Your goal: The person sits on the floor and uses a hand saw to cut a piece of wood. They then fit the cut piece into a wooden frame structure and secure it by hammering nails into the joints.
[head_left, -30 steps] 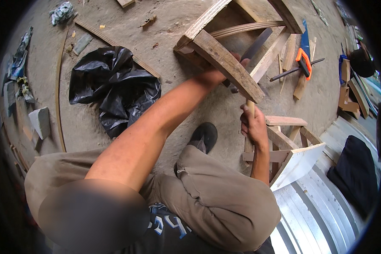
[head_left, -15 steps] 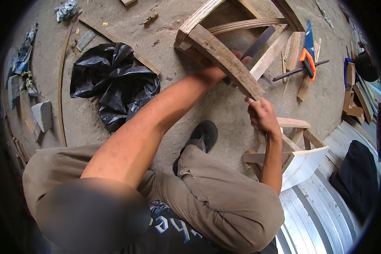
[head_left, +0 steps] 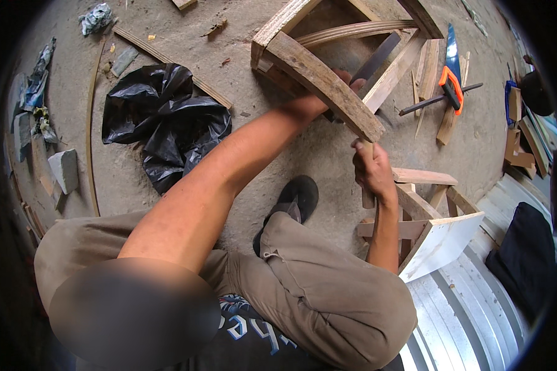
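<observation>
A wooden frame (head_left: 325,80) of rough bars and slats is tilted up off the ground ahead of me. My left hand (head_left: 346,80) reaches beneath its near bar and grips the frame beside a dark slat (head_left: 377,57); the bar hides most of that hand. Closed around a wooden handle (head_left: 368,199), my right hand (head_left: 374,167) is just below the near bar's lower end. The handle's upper end passes behind that bar, so the tool's head is hidden.
A handsaw (head_left: 452,83) with an orange and black handle lies on wood strips to the right. Nearer stands a smaller wooden frame (head_left: 442,244) with a white panel, by corrugated metal sheets (head_left: 464,309). A black plastic bag (head_left: 167,117) lies left, beyond it concrete chunks (head_left: 64,170).
My right hand has shifted slightly left and down, and the wooden handle now shows above and below it. The wooden frame has moved slightly up and left. My left hand stays under it.
</observation>
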The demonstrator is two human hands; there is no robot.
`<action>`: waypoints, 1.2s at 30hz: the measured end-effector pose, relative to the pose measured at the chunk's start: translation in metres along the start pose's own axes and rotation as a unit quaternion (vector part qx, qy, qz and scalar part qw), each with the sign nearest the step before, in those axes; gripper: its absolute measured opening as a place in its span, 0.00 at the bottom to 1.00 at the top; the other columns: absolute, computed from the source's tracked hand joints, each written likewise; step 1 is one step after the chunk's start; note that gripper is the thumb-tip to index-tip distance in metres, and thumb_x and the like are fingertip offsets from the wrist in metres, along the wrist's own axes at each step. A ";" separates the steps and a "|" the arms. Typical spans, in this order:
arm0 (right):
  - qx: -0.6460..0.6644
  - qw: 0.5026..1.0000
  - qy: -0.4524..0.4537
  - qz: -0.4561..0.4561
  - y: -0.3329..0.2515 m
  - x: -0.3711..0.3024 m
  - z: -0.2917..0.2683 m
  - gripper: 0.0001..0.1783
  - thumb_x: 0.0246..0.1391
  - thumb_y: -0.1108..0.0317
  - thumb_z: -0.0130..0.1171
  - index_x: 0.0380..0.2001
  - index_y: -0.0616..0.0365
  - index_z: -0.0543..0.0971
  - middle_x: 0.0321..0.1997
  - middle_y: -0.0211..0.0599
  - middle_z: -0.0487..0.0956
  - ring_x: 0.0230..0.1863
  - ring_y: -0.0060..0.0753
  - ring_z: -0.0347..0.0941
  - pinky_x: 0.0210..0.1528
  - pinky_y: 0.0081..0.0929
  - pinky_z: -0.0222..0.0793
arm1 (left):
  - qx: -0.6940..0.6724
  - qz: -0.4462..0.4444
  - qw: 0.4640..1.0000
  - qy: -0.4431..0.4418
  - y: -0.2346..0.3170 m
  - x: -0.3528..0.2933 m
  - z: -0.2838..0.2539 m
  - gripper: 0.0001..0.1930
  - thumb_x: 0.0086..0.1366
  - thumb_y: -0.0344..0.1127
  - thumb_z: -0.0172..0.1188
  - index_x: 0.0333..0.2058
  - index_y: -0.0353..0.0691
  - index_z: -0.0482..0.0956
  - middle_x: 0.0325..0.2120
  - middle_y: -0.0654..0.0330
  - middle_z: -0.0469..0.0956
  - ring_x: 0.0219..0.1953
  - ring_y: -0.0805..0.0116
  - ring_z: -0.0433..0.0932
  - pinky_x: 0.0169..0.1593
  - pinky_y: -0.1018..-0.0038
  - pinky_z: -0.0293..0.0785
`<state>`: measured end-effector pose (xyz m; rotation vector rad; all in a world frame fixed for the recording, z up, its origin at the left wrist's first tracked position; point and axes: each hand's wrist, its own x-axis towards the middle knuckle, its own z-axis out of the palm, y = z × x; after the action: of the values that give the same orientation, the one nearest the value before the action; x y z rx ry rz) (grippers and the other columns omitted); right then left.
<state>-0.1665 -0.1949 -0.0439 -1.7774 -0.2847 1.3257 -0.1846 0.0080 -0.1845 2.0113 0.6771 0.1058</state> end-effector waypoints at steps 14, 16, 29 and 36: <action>-0.019 0.967 0.216 -0.136 0.080 -0.013 0.052 0.12 0.65 0.59 0.55 0.39 0.58 0.71 0.25 0.28 0.71 0.17 0.18 0.66 0.18 0.20 0.62 | 0.020 -0.004 0.999 -0.034 0.013 -0.004 -0.011 0.32 0.70 0.58 0.44 0.31 0.31 0.83 0.25 0.37 0.78 0.31 0.41 0.81 0.41 0.54 0.73; -0.034 0.960 0.235 -0.152 0.083 -0.019 0.069 0.13 0.64 0.60 0.55 0.40 0.60 0.72 0.23 0.30 0.73 0.19 0.21 0.69 0.21 0.23 0.64 | 0.023 -0.003 0.999 -0.030 0.015 -0.006 -0.013 0.32 0.70 0.58 0.44 0.32 0.32 0.84 0.25 0.38 0.78 0.31 0.40 0.80 0.41 0.54 0.73; -0.249 0.896 0.217 -0.298 0.099 -0.014 0.091 0.15 0.51 0.75 0.62 0.41 0.63 0.71 0.31 0.51 0.80 0.32 0.57 0.80 0.29 0.39 0.75 | 0.030 -0.010 0.999 -0.017 0.014 -0.007 -0.016 0.33 0.71 0.58 0.41 0.33 0.30 0.83 0.25 0.39 0.79 0.31 0.43 0.82 0.42 0.55 0.73; -0.253 0.858 0.235 -0.381 0.081 -0.019 0.099 0.10 0.52 0.76 0.64 0.35 0.62 0.74 0.23 0.46 0.76 0.21 0.49 0.77 0.23 0.37 0.69 | 0.007 0.030 0.999 -0.023 0.007 0.000 -0.015 0.32 0.70 0.56 0.41 0.31 0.30 0.83 0.23 0.39 0.79 0.29 0.46 0.82 0.40 0.55 0.73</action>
<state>-0.2839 -0.2051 -0.0960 -2.0158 -1.0069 0.2341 -0.1870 0.0173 -0.1712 2.0415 0.5898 0.0911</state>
